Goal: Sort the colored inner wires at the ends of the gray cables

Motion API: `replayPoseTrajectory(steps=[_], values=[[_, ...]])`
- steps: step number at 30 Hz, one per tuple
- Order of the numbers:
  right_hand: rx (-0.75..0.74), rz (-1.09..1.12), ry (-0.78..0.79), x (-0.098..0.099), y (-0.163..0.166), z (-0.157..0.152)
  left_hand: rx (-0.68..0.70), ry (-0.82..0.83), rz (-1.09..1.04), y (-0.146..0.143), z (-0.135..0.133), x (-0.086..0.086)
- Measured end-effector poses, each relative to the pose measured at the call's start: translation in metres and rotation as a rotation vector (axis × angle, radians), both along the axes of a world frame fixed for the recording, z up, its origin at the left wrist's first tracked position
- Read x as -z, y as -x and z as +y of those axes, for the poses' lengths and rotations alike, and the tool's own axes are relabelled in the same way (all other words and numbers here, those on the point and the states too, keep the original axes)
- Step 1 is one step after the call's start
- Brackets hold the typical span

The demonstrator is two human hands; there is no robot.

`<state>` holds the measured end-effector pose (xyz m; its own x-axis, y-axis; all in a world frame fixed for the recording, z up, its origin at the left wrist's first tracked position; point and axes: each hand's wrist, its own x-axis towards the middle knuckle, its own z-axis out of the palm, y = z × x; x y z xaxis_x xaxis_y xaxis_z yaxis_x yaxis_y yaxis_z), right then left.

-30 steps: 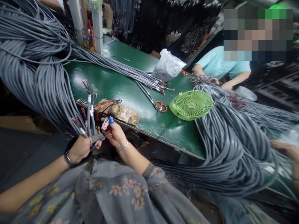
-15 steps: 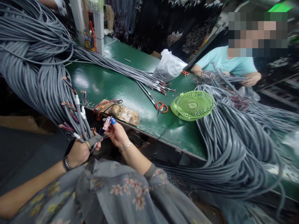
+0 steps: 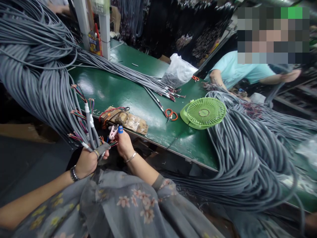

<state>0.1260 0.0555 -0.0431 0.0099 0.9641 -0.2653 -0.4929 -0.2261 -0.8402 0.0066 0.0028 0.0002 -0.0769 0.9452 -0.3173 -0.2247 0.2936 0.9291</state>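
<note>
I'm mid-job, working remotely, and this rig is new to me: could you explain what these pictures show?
There is no machine, only a person working by hand. Every picture comes from one camera worn on the head, looking forward and down. The left hand grips several gray cables, colored wires showing at their ends. The right hand holds a small pink clip-like piece. On the green table are a green fan, orange-handled scissors, a long cable bundle and a translucent bag. The co-worker in light blue, at the upper right, is someone else.
</note>
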Motion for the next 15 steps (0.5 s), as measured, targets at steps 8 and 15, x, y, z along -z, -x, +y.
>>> replayPoseTrajectory(steps=[8,15], values=[[0.001,0.282,0.135,-0.0117,0.0082,0.0053,-0.029,-0.008,-0.002,-0.0032,0.0017,0.0033],[-0.069,0.310,0.207,-0.0081,0.0046,0.0022,-0.037,-0.010,-0.001,0.0020,-0.0015,0.0063]])
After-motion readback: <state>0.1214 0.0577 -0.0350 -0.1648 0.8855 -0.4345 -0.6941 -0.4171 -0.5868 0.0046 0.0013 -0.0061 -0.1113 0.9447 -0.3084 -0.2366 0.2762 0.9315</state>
